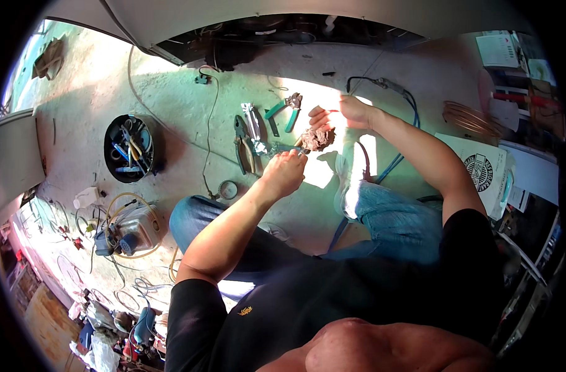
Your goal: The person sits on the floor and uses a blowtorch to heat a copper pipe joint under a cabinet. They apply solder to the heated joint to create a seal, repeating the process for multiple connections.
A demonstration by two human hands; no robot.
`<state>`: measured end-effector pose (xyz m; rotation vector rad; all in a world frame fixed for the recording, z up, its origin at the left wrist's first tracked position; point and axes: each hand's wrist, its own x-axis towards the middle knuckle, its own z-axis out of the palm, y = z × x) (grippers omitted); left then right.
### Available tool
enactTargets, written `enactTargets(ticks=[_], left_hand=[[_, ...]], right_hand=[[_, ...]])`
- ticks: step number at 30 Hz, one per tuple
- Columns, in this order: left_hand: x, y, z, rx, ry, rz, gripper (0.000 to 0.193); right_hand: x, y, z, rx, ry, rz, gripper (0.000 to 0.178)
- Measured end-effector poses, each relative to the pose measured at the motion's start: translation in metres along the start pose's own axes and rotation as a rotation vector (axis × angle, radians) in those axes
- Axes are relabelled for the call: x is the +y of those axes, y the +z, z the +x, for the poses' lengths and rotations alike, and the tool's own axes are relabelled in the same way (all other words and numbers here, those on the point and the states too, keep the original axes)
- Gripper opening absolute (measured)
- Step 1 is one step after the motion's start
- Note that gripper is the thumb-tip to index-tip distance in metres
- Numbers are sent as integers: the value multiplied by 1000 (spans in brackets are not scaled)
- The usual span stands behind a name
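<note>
My left hand (285, 172) is closed around something slim; a dark end of it shows beyond the fingers, but its kind is hidden. That end meets a crumpled brown lump (319, 139) on the sunlit floor. Just above the lump, my right hand (352, 114) has its fingers stretched out to the left, partly washed out by glare. A thin line runs up and away from beside this hand; I cannot tell whether it touches. Left of the lump lie green-handled pliers (292, 115), a silver multi-part tool (251, 122) and dark-jawed pliers (240, 137) with their handles apart.
A round black tub (151, 137) of hand tools stands at left. Near it sits a pump-like device (137, 230) with hoses. A tape roll (228, 189) lies by my knee. Blue hoses (397, 162) and a copper coil (466, 119) are at right. A large appliance (283, 13) spans the far side.
</note>
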<state>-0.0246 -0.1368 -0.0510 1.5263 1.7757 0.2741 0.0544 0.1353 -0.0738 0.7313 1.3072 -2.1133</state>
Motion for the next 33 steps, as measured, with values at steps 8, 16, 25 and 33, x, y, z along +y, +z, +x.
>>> enactTargets(ticks=[8, 16, 25, 33], left_hand=[[4, -10, -2, 46, 22, -37, 26], [6, -9, -17, 93, 79, -48, 21], [33, 21, -52, -19, 265, -23, 17], [22, 3, -59, 66, 104, -19, 18]], right_hand=[[-63, 55, -28, -150, -106, 306, 46], [-55, 43, -14, 135, -82, -123, 25], [-147, 151, -118, 138, -80, -618, 28], [-168, 236, -157, -81, -63, -1034, 28]])
